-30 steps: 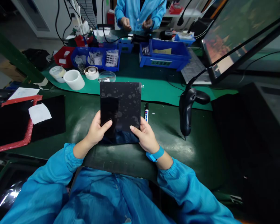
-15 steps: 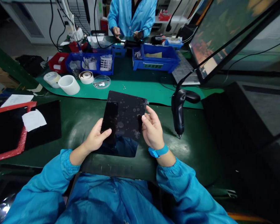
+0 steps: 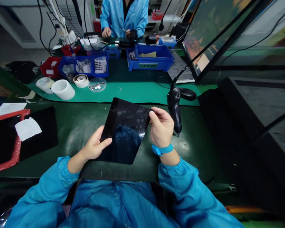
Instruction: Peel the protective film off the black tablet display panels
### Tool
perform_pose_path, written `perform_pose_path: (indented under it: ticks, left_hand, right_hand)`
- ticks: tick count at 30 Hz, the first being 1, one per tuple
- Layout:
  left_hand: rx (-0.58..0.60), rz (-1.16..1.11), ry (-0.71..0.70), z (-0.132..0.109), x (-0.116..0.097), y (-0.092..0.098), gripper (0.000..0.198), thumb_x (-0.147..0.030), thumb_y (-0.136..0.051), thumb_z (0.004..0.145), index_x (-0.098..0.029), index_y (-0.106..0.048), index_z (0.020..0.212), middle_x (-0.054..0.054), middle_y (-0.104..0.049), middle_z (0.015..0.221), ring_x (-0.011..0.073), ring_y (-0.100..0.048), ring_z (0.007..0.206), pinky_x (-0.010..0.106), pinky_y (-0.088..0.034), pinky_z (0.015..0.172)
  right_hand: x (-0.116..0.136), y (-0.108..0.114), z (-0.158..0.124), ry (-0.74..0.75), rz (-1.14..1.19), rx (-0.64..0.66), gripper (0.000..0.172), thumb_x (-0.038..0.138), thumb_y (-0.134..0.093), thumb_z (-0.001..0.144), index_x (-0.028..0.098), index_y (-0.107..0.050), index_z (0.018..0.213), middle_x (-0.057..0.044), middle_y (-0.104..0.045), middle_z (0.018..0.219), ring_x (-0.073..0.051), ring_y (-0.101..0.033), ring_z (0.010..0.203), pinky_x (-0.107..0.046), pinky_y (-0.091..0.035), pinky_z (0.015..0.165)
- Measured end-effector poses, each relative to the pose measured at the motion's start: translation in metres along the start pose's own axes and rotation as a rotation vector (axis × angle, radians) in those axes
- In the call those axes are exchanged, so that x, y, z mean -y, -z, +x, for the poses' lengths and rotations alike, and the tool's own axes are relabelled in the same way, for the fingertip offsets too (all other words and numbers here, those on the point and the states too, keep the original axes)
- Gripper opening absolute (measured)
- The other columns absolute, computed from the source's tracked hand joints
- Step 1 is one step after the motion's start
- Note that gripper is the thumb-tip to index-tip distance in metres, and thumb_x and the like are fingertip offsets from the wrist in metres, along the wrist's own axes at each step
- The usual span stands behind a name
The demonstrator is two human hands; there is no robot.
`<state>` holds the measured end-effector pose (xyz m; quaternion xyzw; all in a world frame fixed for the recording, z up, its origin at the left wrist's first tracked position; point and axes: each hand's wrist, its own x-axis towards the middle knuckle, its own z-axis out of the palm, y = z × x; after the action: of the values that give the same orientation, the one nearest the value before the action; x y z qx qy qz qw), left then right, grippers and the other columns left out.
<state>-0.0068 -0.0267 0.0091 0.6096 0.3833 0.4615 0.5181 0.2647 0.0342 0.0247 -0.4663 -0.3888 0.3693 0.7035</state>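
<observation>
A glossy black screen panel (image 3: 123, 136) is held tilted over the bench, with bubble-like spots across its upper part and a blue sleeve mirrored in it. My left hand (image 3: 96, 143) grips its left edge, thumb on the face and fingers underneath. At the upper right corner my right hand (image 3: 161, 125) is closed in a pinch, thumb against the corner. Whether a thin film is also between those fingers I cannot tell. A blue wrist strap (image 3: 162, 149) circles my right wrist. Just beyond that hand, a black electric screwdriver (image 3: 175, 109) hangs tip down.
A red-edged black panel (image 3: 17, 148) and a white paper piece (image 3: 28, 128) lie left. Tape rolls (image 3: 63, 89), a clear dish (image 3: 97, 84) and blue bins (image 3: 149, 60) stand behind on the green mat (image 3: 133, 91). Opposite, a person in blue (image 3: 124, 19) works. A dark box-like form (image 3: 258, 126) stands right.
My right hand has shifted from beside the panel's right edge to a pinch at its upper right corner. The panel has turned and tilted somewhat, and the whole view has swung slightly.
</observation>
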Motion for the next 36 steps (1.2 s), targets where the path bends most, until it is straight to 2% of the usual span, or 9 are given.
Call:
perform_pose_path:
  ticks: [10,14,20,24,29,36]
  left_hand:
    - [0.000,0.007,0.008,-0.0028,0.0055,0.0014,0.043,-0.032,-0.073,0.098,-0.026,-0.063,0.139,0.005,-0.071,0.122,0.0211,-0.066,0.119,0.029,-0.053,0.103]
    - [-0.008,-0.001,0.005,-0.0023,0.0040,0.0009,0.040,-0.032,-0.073,0.098,-0.027,-0.066,0.136,0.004,-0.071,0.123,0.0201,-0.067,0.118,0.027,-0.053,0.103]
    - [-0.059,-0.031,-0.013,-0.0006,0.0028,-0.0008,0.045,-0.031,-0.075,0.097,-0.028,-0.064,0.141,0.004,-0.071,0.130,0.0211,-0.065,0.128,0.030,-0.051,0.111]
    - [-0.079,-0.032,-0.019,0.0008,0.0030,-0.0005,0.048,-0.031,-0.075,0.096,-0.027,-0.063,0.142,0.005,-0.070,0.134,0.0220,-0.064,0.131,0.031,-0.051,0.113]
    - [-0.063,-0.020,0.008,0.0007,0.0013,-0.0008,0.046,-0.034,-0.076,0.096,-0.025,-0.064,0.139,0.006,-0.072,0.127,0.0241,-0.066,0.127,0.035,-0.053,0.112]
    - [-0.061,-0.013,0.043,-0.0010,0.0001,-0.0007,0.048,-0.037,-0.076,0.094,-0.023,-0.065,0.138,0.009,-0.072,0.124,0.0274,-0.066,0.125,0.042,-0.053,0.113]
  right_hand:
    - [0.0029,-0.0028,0.0031,-0.054,0.125,-0.060,0.029,0.036,-0.092,0.071,0.021,-0.070,0.084,0.003,-0.064,0.077,-0.008,-0.052,0.058,-0.023,-0.045,0.051]
    - [0.0048,-0.0033,0.0030,-0.069,0.162,-0.047,0.029,0.035,-0.093,0.070,0.021,-0.070,0.081,0.002,-0.066,0.082,-0.008,-0.053,0.060,-0.022,-0.045,0.051]
    - [0.0083,-0.0037,-0.0003,-0.059,0.133,0.034,0.027,0.034,-0.091,0.072,0.020,-0.069,0.077,0.000,-0.066,0.090,-0.008,-0.052,0.062,-0.024,-0.044,0.051]
    - [0.0096,-0.0043,-0.0003,-0.066,0.178,0.057,0.027,0.034,-0.090,0.074,0.022,-0.067,0.080,0.002,-0.066,0.083,-0.007,-0.053,0.057,-0.023,-0.044,0.050]
    - [0.0071,-0.0031,0.0030,-0.119,0.181,0.017,0.036,0.039,-0.091,0.074,0.024,-0.070,0.099,0.005,-0.062,0.077,-0.008,-0.053,0.057,-0.021,-0.044,0.048]
    - [0.0085,-0.0025,0.0036,-0.196,0.187,0.026,0.037,0.044,-0.093,0.070,0.022,-0.066,0.081,0.006,-0.058,0.061,-0.008,-0.051,0.053,-0.022,-0.043,0.050]
